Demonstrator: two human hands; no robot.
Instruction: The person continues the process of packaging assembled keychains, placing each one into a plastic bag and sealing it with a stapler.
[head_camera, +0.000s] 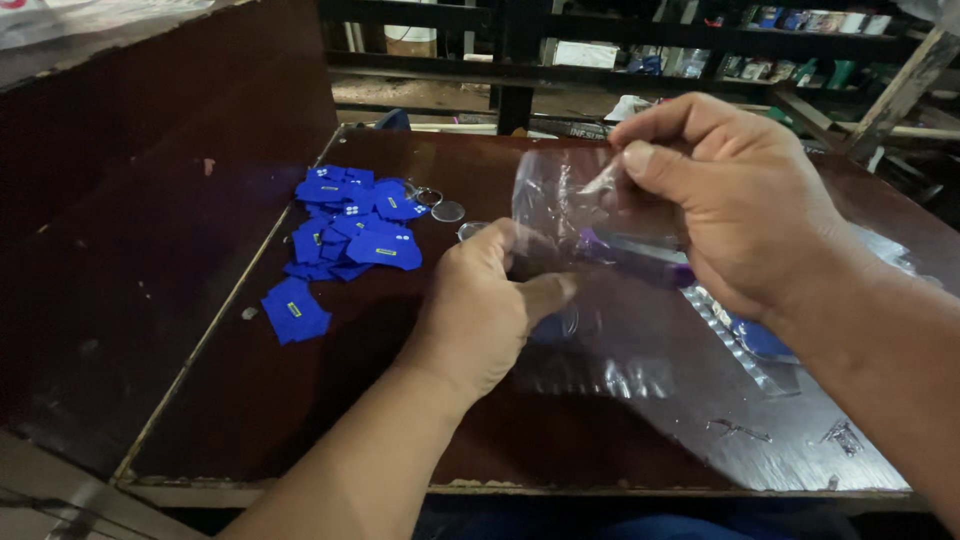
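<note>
My left hand (480, 300) grips the lower edge of a small clear plastic bag (560, 200) held above the dark wooden table (300, 400). My right hand (730, 190) pinches the bag's upper edge between thumb and forefinger. A purple item (640, 262) shows through the plastic between my hands. A pile of blue shirt-shaped tags (350, 225) lies to the left of my hands, with one loose tag (295, 312) nearer me.
A small clear round disc with a key ring (440, 205) lies beside the blue pile. More clear plastic bags (740, 340) lie under my right forearm. A dark raised panel (140, 200) borders the table on the left; shelves (700, 50) stand behind.
</note>
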